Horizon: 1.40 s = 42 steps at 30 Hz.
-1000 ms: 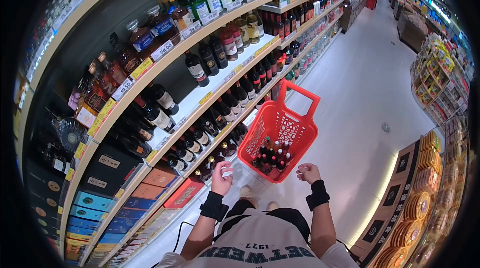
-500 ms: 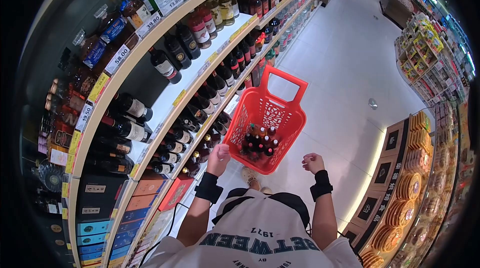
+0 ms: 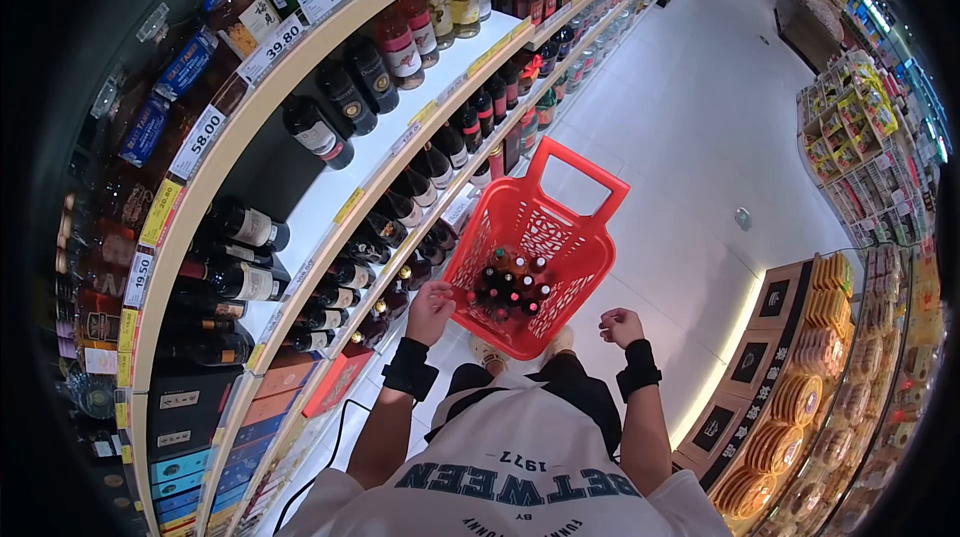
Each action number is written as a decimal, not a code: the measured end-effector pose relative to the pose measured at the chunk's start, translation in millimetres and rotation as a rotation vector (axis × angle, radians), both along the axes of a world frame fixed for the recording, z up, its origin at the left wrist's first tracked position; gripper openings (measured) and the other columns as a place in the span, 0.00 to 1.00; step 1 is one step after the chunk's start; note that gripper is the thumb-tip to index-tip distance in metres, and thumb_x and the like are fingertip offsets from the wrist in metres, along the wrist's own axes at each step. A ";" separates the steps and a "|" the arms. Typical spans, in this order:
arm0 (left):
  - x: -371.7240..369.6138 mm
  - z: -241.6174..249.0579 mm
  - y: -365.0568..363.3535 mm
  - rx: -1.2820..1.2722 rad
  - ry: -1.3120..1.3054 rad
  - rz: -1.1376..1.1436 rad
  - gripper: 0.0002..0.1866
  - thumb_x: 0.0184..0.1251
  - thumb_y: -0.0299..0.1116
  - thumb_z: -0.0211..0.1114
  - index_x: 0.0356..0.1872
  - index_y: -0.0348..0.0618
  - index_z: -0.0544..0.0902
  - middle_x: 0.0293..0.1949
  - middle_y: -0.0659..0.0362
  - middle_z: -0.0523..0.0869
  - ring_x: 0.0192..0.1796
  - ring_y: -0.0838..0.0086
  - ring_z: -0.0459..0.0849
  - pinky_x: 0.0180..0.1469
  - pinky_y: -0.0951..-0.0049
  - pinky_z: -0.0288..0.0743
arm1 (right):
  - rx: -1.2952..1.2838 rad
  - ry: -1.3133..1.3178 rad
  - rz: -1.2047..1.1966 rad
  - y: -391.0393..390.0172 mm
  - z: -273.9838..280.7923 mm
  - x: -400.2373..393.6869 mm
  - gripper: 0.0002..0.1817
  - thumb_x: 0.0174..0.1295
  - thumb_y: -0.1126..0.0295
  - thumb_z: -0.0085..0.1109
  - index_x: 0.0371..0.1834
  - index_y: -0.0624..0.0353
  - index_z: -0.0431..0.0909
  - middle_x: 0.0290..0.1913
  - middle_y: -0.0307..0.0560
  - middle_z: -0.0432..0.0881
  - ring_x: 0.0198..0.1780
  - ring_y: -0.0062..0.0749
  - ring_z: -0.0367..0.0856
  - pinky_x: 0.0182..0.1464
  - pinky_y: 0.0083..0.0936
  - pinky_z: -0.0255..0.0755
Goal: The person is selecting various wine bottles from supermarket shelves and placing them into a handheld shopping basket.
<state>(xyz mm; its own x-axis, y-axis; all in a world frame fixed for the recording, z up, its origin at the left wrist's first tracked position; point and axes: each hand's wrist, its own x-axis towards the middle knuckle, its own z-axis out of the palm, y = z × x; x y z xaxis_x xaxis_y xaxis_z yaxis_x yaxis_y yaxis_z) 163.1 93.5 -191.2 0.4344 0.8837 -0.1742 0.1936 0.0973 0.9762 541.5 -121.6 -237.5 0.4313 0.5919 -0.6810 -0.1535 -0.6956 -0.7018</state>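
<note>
A red plastic shopping basket (image 3: 590, 267) with a raised handle stands on the floor in front of my feet. Several dark bottles (image 3: 510, 287) with coloured caps stand upright inside it. My left hand (image 3: 431, 313) is at the basket's left rim, fingers loosely bent and apart, holding nothing. To the right of the basket, my right hand (image 3: 622, 327) hovers in the air with its fingers half curled and the thumb apart, also without anything in it. Black bands circle both wrists.
Curved shelves of wine bottles (image 3: 245, 280) with price tags rise close on my left. A counter with stacked round packaged food (image 3: 795, 399) runs along my right. Farther up the tiled aisle (image 3: 670, 137) is a rack of snack packets (image 3: 855, 122).
The shelves have shifted slightly in view as I lean or step. My feet now stand apart at the basket's near end. My left hand has moved slightly lower in view, its fingers looser.
</note>
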 end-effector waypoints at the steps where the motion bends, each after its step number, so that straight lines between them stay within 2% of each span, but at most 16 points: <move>1: 0.4 -1.0 1.2 -0.007 0.007 0.006 0.18 0.62 0.20 0.65 0.52 0.38 0.74 0.45 0.56 0.81 0.46 0.75 0.83 0.49 0.75 0.78 | -0.008 0.002 0.019 7.7 0.1 3.7 0.07 0.64 0.75 0.56 0.42 0.65 0.78 0.33 0.49 0.84 0.27 0.30 0.84 0.28 0.24 0.80; 5: 15.3 3.7 -1.2 -0.041 0.087 0.083 0.17 0.62 0.19 0.65 0.51 0.38 0.75 0.42 0.59 0.82 0.46 0.75 0.83 0.47 0.76 0.78 | -0.019 0.011 0.108 48.8 -14.9 31.7 0.08 0.64 0.74 0.56 0.42 0.66 0.78 0.33 0.49 0.84 0.26 0.28 0.84 0.27 0.23 0.79; 7: 24.7 -5.9 -5.5 -0.063 -0.002 0.156 0.16 0.62 0.18 0.64 0.50 0.38 0.75 0.41 0.59 0.82 0.45 0.77 0.83 0.47 0.77 0.78 | -0.020 0.019 0.142 74.1 -17.8 44.8 0.09 0.61 0.74 0.57 0.42 0.66 0.79 0.33 0.49 0.85 0.26 0.28 0.84 0.26 0.22 0.78; 10: 44.5 -0.4 -19.5 -0.050 0.049 0.263 0.17 0.61 0.15 0.63 0.51 0.39 0.74 0.40 0.58 0.83 0.44 0.75 0.84 0.48 0.76 0.79 | 0.022 -0.041 0.310 112.1 -27.5 73.1 0.07 0.59 0.75 0.56 0.37 0.65 0.80 0.28 0.48 0.85 0.26 0.29 0.84 0.28 0.25 0.78; 12: 58.2 6.5 -28.3 -0.087 0.075 0.312 0.18 0.61 0.13 0.62 0.51 0.39 0.74 0.41 0.58 0.82 0.43 0.74 0.84 0.48 0.74 0.79 | 0.072 -0.035 0.379 138.4 -56.3 90.4 0.06 0.58 0.75 0.55 0.33 0.64 0.81 0.25 0.46 0.84 0.27 0.28 0.84 0.30 0.26 0.77; 14: 69.3 11.0 -39.7 -0.152 0.099 0.370 0.18 0.61 0.12 0.61 0.51 0.39 0.74 0.41 0.58 0.81 0.43 0.73 0.83 0.48 0.74 0.79 | 0.099 -0.099 0.472 162.5 -82.7 103.4 0.05 0.60 0.74 0.56 0.34 0.64 0.80 0.28 0.46 0.84 0.26 0.29 0.84 0.30 0.26 0.78; 18: 85.2 15.3 -59.5 -0.183 0.103 0.480 0.17 0.61 0.12 0.60 0.50 0.38 0.74 0.41 0.58 0.81 0.43 0.73 0.83 0.49 0.73 0.79 | 0.137 -0.132 0.587 195.5 -96.6 114.1 0.05 0.62 0.74 0.56 0.36 0.65 0.79 0.28 0.48 0.84 0.26 0.30 0.83 0.29 0.27 0.79; 19: 87.4 16.4 -65.0 -0.182 0.111 0.505 0.17 0.61 0.12 0.60 0.50 0.38 0.74 0.41 0.58 0.81 0.43 0.72 0.83 0.49 0.73 0.79 | 0.089 -0.119 0.599 199.6 -94.7 115.8 0.07 0.61 0.71 0.58 0.36 0.63 0.80 0.29 0.48 0.85 0.29 0.32 0.85 0.34 0.29 0.79; 21: 91.0 17.9 -76.6 -0.205 0.127 0.549 0.17 0.62 0.12 0.60 0.50 0.37 0.74 0.40 0.57 0.80 0.43 0.73 0.83 0.50 0.72 0.80 | -0.004 -0.098 0.623 204.7 -91.4 116.1 0.10 0.59 0.65 0.61 0.36 0.61 0.84 0.31 0.49 0.87 0.36 0.37 0.88 0.43 0.32 0.79; 24: 93.0 14.2 -95.2 -0.206 0.116 0.603 0.16 0.62 0.13 0.60 0.50 0.37 0.74 0.40 0.57 0.81 0.42 0.73 0.83 0.50 0.72 0.80 | 0.078 -0.203 0.731 194.9 -141.6 114.0 0.08 0.64 0.70 0.59 0.37 0.66 0.81 0.30 0.49 0.86 0.26 0.30 0.85 0.30 0.27 0.80; 30: 77.1 -2.4 -113.9 -0.285 0.086 0.596 0.17 0.61 0.14 0.62 0.51 0.40 0.75 0.40 0.58 0.81 0.42 0.74 0.82 0.48 0.74 0.79 | -0.019 -0.198 0.773 177.6 -152.6 102.0 0.12 0.64 0.69 0.62 0.44 0.68 0.82 0.32 0.51 0.87 0.27 0.30 0.86 0.29 0.26 0.81; 33: 50.5 -33.9 -120.3 -0.367 0.057 0.564 0.17 0.61 0.14 0.63 0.50 0.41 0.75 0.39 0.59 0.82 0.42 0.75 0.82 0.47 0.75 0.78 | -0.057 -0.234 0.755 156.1 -176.6 93.3 0.13 0.64 0.68 0.62 0.45 0.68 0.82 0.32 0.51 0.87 0.27 0.30 0.86 0.29 0.25 0.81; 34: 44.5 -44.8 -120.7 -0.350 0.002 0.578 0.17 0.62 0.15 0.63 0.50 0.41 0.76 0.39 0.59 0.82 0.41 0.76 0.82 0.46 0.76 0.78 | -0.117 -0.031 0.620 154.1 -161.2 84.6 0.14 0.65 0.67 0.62 0.46 0.67 0.81 0.32 0.50 0.87 0.27 0.30 0.86 0.29 0.25 0.81; 36: 42.1 -45.8 -114.7 -0.340 0.077 0.596 0.15 0.62 0.15 0.62 0.49 0.40 0.76 0.39 0.58 0.83 0.41 0.75 0.83 0.46 0.76 0.78 | -0.169 0.005 0.687 150.2 -144.6 74.3 0.13 0.66 0.68 0.60 0.46 0.66 0.81 0.32 0.48 0.86 0.28 0.29 0.86 0.29 0.25 0.81; 40: 40.2 -54.3 -117.2 -0.354 0.142 0.645 0.12 0.64 0.17 0.61 0.48 0.37 0.77 0.39 0.57 0.84 0.40 0.74 0.84 0.44 0.75 0.79 | -0.265 0.015 0.728 139.2 -161.5 60.8 0.12 0.66 0.68 0.59 0.46 0.64 0.81 0.31 0.47 0.86 0.27 0.27 0.85 0.29 0.25 0.80; 42: 40.5 -67.8 -124.2 -0.396 0.180 0.645 0.11 0.64 0.18 0.61 0.47 0.37 0.77 0.39 0.57 0.84 0.40 0.75 0.84 0.45 0.75 0.79 | -0.278 -0.016 0.775 136.5 -173.7 57.2 0.13 0.62 0.66 0.60 0.44 0.63 0.82 0.31 0.48 0.87 0.29 0.31 0.86 0.35 0.28 0.80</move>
<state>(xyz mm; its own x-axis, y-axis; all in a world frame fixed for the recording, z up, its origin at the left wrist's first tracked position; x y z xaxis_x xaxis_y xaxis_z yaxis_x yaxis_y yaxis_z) 203.5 -30.7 -258.9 -0.2095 0.8091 -0.5491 0.1323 0.5798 0.8039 598.7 14.9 -411.3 -0.0194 0.5363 -0.8438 0.4501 -0.7489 -0.4863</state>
